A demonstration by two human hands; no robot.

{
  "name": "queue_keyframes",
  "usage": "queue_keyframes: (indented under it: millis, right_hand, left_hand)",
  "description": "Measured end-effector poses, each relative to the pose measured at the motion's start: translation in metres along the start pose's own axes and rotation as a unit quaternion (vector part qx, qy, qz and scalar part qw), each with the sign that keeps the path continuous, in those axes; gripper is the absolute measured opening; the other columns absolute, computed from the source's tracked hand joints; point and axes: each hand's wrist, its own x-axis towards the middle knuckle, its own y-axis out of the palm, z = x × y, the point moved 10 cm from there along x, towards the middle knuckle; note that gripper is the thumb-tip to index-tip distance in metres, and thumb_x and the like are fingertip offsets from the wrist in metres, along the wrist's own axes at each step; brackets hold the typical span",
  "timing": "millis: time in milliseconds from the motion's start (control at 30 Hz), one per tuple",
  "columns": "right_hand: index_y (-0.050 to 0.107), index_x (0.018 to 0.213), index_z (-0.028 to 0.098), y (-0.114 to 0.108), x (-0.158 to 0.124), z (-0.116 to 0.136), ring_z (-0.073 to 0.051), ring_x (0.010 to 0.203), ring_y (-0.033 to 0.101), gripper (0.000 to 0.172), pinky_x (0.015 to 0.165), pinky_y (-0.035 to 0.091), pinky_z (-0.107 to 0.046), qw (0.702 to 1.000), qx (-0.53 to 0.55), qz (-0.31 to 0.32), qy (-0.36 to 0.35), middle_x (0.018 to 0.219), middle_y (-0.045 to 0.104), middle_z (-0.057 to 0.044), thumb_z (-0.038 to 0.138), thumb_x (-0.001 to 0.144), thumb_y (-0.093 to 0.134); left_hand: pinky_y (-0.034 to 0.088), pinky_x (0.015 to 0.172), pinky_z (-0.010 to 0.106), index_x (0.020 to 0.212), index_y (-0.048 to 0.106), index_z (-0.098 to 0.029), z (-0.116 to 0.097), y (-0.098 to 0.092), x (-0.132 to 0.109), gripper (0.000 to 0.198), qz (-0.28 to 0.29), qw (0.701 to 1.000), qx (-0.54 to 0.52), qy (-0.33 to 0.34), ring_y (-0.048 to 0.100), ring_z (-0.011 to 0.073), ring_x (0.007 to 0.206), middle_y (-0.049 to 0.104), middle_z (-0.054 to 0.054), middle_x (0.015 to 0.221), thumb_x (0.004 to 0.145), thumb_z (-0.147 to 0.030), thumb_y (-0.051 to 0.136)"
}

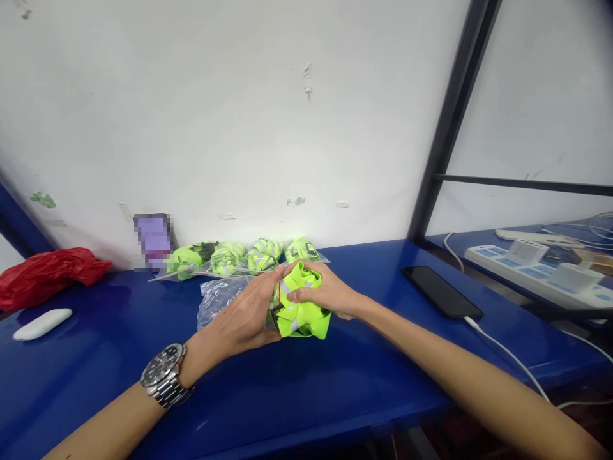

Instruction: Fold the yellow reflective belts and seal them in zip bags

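Between my hands, above the blue table [297,390], is a bundled neon-yellow reflective strap [306,316] with grey strips and a black piece on its left side. My right hand [332,292] grips it from the right, thumb lying across the front. My left hand [249,314], with a metal watch [165,374] on the wrist, presses the bundle's left side; its fingertips are partly hidden behind it. A crumpled clear plastic bag [218,297] lies beyond my left hand. Farther back, several similar neon bundles in clear bags, such as this one [263,254], stand in a row along the wall.
On the left are a red plastic bag [52,271] and a white oval case [43,324]. A blurred upright screen [154,239] leans on the wall. To the right lie a black phone [443,292] on a white cable and a power strip [536,278] behind a black frame post [450,121].
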Motion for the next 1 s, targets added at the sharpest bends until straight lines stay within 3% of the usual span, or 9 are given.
queue_keyframes:
  millis: [200,300,400,533,600,700,800,900,1000]
  right_hand:
    - [0.063,0.108,0.025,-0.009,-0.004,0.017,-0.023,0.097,0.059,0.040,0.088,0.046,-0.037,0.989,-0.130,-0.046,-0.047,0.105,0.065,-0.002,0.030,0.069,0.074]
    - [0.063,0.106,0.024,-0.012,-0.003,-0.005,-0.022,0.091,0.062,0.044,0.079,0.050,-0.035,0.997,-0.046,-0.051,0.030,0.099,0.066,-0.004,0.031,0.065,0.077]
    - [0.060,0.102,0.023,-0.003,-0.003,-0.035,-0.020,0.076,0.064,0.043,0.067,0.053,-0.032,0.989,0.094,-0.016,0.110,0.086,0.066,-0.002,0.029,0.063,0.077]
    - [0.059,0.101,0.022,-0.008,0.001,-0.051,-0.017,0.069,0.064,0.043,0.063,0.053,-0.029,0.975,0.188,-0.048,0.111,0.081,0.066,0.001,0.024,0.062,0.077]
    - [0.060,0.100,0.021,-0.014,0.002,-0.053,-0.017,0.069,0.064,0.043,0.062,0.054,-0.030,0.971,0.197,-0.085,0.109,0.081,0.067,0.000,0.024,0.061,0.077]
    - [0.060,0.096,0.020,-0.015,0.002,-0.052,-0.017,0.066,0.063,0.041,0.060,0.053,-0.029,0.968,0.196,-0.107,0.112,0.077,0.067,0.001,0.025,0.058,0.077]
    - [0.060,0.091,0.020,-0.011,0.000,-0.047,-0.015,0.063,0.061,0.039,0.059,0.052,-0.027,0.966,0.204,-0.116,0.105,0.074,0.065,0.002,0.024,0.057,0.078]
    - [0.060,0.088,0.020,-0.007,-0.004,-0.045,-0.014,0.061,0.060,0.036,0.057,0.051,-0.026,0.963,0.214,-0.130,0.099,0.072,0.065,0.003,0.024,0.056,0.076]
    - [0.060,0.089,0.020,-0.006,-0.005,-0.047,-0.015,0.060,0.061,0.035,0.055,0.050,-0.025,0.963,0.209,-0.138,0.101,0.071,0.064,0.003,0.023,0.057,0.075]
  left_hand:
    - [0.045,0.105,0.052,0.152,-0.006,-0.018,-0.004,-0.009,0.003,0.092,-0.020,0.999,-0.015,0.033,0.043,0.0345,0.134,0.041,0.022,0.145,0.088,-0.033,0.058]
    - [0.044,0.104,0.054,0.152,-0.002,-0.020,-0.009,-0.013,0.005,0.095,-0.022,0.999,-0.002,0.043,0.047,0.0345,0.129,0.045,0.021,0.142,0.084,-0.032,0.063]
    - [0.043,0.103,0.055,0.151,0.001,-0.019,-0.018,-0.010,0.007,0.095,-0.002,0.997,0.019,0.073,0.049,0.0332,0.125,0.049,0.019,0.137,0.082,-0.032,0.065]
    - [0.041,0.103,0.053,0.149,0.011,-0.014,-0.017,-0.018,0.008,0.092,-0.005,0.995,0.060,0.079,0.043,0.0341,0.128,0.045,0.022,0.139,0.082,-0.044,0.066]
    - [0.041,0.099,0.054,0.142,0.028,-0.014,-0.011,-0.026,0.009,0.084,-0.013,0.996,0.078,0.051,0.043,0.0367,0.124,0.046,0.022,0.134,0.079,-0.057,0.065]
    - [0.045,0.084,0.046,0.106,0.052,-0.017,-0.005,-0.030,0.011,0.035,0.022,0.998,0.050,-0.014,0.051,0.0281,0.098,0.057,0.013,0.105,0.092,-0.048,0.048]
    - [0.043,0.071,0.036,0.084,0.045,-0.019,-0.003,-0.021,0.012,0.018,0.073,0.993,-0.010,-0.092,0.048,0.0190,0.077,0.053,0.004,0.081,0.097,-0.023,0.033]
    - [0.040,0.066,0.032,0.082,0.040,-0.020,0.001,-0.012,0.008,0.007,0.091,0.982,-0.034,-0.163,0.046,0.0176,0.074,0.050,0.002,0.081,0.089,-0.023,0.042]
    - [0.038,0.065,0.032,0.080,0.039,-0.021,0.004,-0.004,0.005,0.011,0.107,0.977,-0.030,-0.181,0.046,0.0176,0.073,0.049,0.001,0.080,0.083,-0.026,0.049]
